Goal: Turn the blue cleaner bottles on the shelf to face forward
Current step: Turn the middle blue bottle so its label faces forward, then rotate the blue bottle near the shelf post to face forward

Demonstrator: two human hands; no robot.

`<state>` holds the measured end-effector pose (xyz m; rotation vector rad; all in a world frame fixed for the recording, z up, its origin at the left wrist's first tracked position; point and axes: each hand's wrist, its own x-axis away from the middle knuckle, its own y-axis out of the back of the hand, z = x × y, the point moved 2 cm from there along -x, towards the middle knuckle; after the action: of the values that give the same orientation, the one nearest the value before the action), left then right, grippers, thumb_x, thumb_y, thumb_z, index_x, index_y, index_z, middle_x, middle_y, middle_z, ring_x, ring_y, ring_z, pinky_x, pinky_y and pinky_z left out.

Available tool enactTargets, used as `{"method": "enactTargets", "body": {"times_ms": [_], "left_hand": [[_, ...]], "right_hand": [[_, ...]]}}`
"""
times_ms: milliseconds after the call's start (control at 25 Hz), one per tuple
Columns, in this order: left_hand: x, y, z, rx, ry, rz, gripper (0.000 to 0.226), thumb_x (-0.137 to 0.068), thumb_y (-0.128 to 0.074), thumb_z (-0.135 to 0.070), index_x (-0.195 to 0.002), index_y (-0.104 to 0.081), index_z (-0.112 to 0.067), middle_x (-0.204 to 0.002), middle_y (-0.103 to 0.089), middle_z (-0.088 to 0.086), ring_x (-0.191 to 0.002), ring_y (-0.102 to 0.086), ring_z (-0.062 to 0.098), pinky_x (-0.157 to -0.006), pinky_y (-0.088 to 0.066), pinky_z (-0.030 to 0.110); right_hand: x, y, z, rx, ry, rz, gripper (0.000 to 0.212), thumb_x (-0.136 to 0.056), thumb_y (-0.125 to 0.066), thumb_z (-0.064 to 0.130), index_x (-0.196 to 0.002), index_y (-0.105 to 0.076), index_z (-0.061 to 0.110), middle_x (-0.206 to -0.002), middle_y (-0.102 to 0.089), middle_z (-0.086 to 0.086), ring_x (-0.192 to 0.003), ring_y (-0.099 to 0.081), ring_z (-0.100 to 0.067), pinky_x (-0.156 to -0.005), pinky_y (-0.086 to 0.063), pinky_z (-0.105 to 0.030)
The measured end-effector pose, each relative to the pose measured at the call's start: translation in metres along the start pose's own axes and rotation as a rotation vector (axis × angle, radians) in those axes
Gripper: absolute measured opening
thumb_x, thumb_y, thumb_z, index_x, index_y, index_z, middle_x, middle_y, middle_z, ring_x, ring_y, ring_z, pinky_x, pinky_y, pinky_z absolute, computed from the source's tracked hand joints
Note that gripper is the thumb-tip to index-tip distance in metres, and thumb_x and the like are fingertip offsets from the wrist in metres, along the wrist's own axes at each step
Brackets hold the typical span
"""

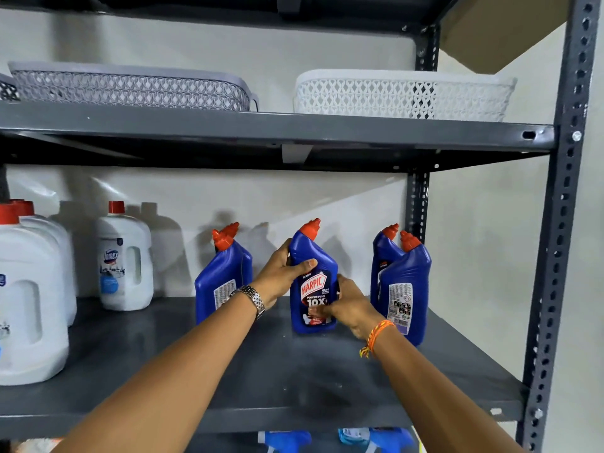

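While the glossy blue plastic cleaner bottle with the angled red cap (313, 279) is standing upright on the dark grey metal shelf (294, 387), its printed front label is facing outward. The left hand (281, 273) is wrapping around its shoulder, and the right hand (351, 304) is gripping its lower side. Other blue bottles (403, 289) are showing their back labels beside it
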<state>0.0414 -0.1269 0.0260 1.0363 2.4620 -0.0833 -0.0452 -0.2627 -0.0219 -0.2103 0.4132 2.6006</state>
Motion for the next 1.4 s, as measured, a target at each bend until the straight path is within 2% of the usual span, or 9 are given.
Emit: {"method": "enactTargets", "body": {"times_ms": [360, 480, 640, 760, 880, 1000, 1080, 1240, 1400], "left_hand": [[0.008, 0.006, 0.019, -0.099, 0.082, -0.013, 0.059, -0.086, -0.072, -0.019, -0.14, -0.047, -0.021, -0.128, -0.067, 0.013, -0.116, -0.067, 0.03, -0.098, -0.055, 0.048], [0.018, 0.001, 0.01, -0.112, 0.097, -0.181, 0.063, -0.081, -0.077, -0.018, -0.134, -0.043, -0.02, -0.12, -0.067, 0.009, -0.105, -0.067, 0.023, -0.091, -0.056, 0.041], [0.045, -0.018, -0.025, -0.09, -0.158, -0.685, 0.035, -0.084, -0.073, -0.016, -0.111, -0.052, -0.019, -0.09, -0.066, -0.004, -0.081, -0.065, 0.007, -0.078, -0.054, 0.024], [0.043, -0.071, -0.04, -0.099, -0.258, -0.47, 0.023, -0.088, -0.066, -0.006, -0.111, -0.061, -0.01, -0.094, -0.07, -0.002, -0.083, -0.066, 0.005, -0.079, -0.054, 0.018], [0.012, -0.124, -0.03, -0.262, -0.139, -0.141, 0.049, -0.094, -0.061, -0.026, -0.139, -0.047, -0.012, -0.119, -0.062, -0.003, -0.106, -0.063, 0.01, -0.093, -0.05, 0.024], [-0.026, -0.148, 0.002, -0.415, 0.005, 0.101, 0.059, -0.095, -0.055, -0.035, -0.149, -0.036, -0.017, -0.137, -0.054, -0.002, -0.125, -0.054, 0.017, -0.108, -0.043, 0.035], [-0.039, -0.153, 0.022, -0.451, 0.049, 0.126, 0.048, -0.095, -0.055, -0.029, -0.141, -0.046, -0.017, -0.135, -0.062, 0.007, -0.124, -0.059, 0.027, -0.108, -0.046, 0.043], [-0.042, -0.153, 0.03, -0.302, 0.027, 0.013, 0.038, -0.091, -0.064, -0.022, -0.128, -0.057, -0.017, -0.114, -0.064, 0.01, -0.113, -0.065, 0.036, -0.099, -0.053, 0.052], [-0.044, -0.149, -0.015, -0.328, -0.107, -0.051, 0.042, -0.091, -0.065, -0.028, -0.13, -0.059, -0.015, -0.099, -0.065, 0.006, -0.097, -0.067, 0.028, -0.088, -0.06, 0.043]], "right_hand": [[0.004, -0.014, -0.013, 0.16, -0.045, 0.011, 0.075, -0.057, -0.093, 0.008, -0.123, -0.057, 0.016, -0.115, -0.073, -0.004, -0.11, -0.069, -0.026, -0.098, -0.057, -0.047], [0.023, -0.003, -0.004, 0.324, -0.021, 0.018, 0.076, -0.064, -0.091, 0.014, -0.128, -0.05, 0.014, -0.118, -0.062, 0.001, -0.116, -0.061, -0.02, -0.101, -0.052, -0.036], [0.073, 0.066, 0.002, 0.358, 0.23, -0.559, 0.079, -0.056, -0.095, 0.022, -0.124, -0.054, 0.016, -0.12, -0.05, 0.0, -0.114, -0.055, -0.024, -0.095, -0.049, -0.035], [0.082, 0.114, -0.011, 0.33, 0.156, -0.764, 0.088, -0.051, -0.097, 0.021, -0.124, -0.048, 0.014, -0.125, -0.05, -0.01, -0.116, -0.056, -0.033, -0.093, -0.054, -0.047], [0.065, 0.136, -0.03, 0.368, -0.04, -0.602, 0.097, -0.052, -0.097, 0.022, -0.131, -0.041, 0.011, -0.132, -0.048, -0.011, -0.124, -0.051, -0.03, -0.101, -0.05, -0.044], [0.047, 0.147, -0.055, 0.271, -0.129, -0.342, 0.084, -0.053, -0.095, 0.022, -0.124, -0.052, 0.009, -0.121, -0.064, -0.008, -0.108, -0.064, -0.024, -0.096, -0.056, -0.046], [0.039, 0.15, -0.067, 0.25, -0.114, -0.238, 0.069, -0.06, -0.091, 0.021, -0.122, -0.061, 0.008, -0.116, -0.073, -0.011, -0.102, -0.071, -0.026, -0.094, -0.058, -0.048], [0.039, 0.158, -0.068, 0.216, 0.025, -0.268, 0.043, -0.082, -0.077, 0.015, -0.122, -0.066, 0.004, -0.117, -0.074, -0.015, -0.103, -0.072, -0.031, -0.095, -0.058, -0.052], [0.049, 0.165, -0.033, -0.043, 0.134, -0.237, 0.031, -0.095, -0.062, 0.014, -0.125, -0.057, 0.008, -0.11, -0.07, 0.001, -0.102, -0.072, -0.029, -0.082, -0.062, -0.055]]}}
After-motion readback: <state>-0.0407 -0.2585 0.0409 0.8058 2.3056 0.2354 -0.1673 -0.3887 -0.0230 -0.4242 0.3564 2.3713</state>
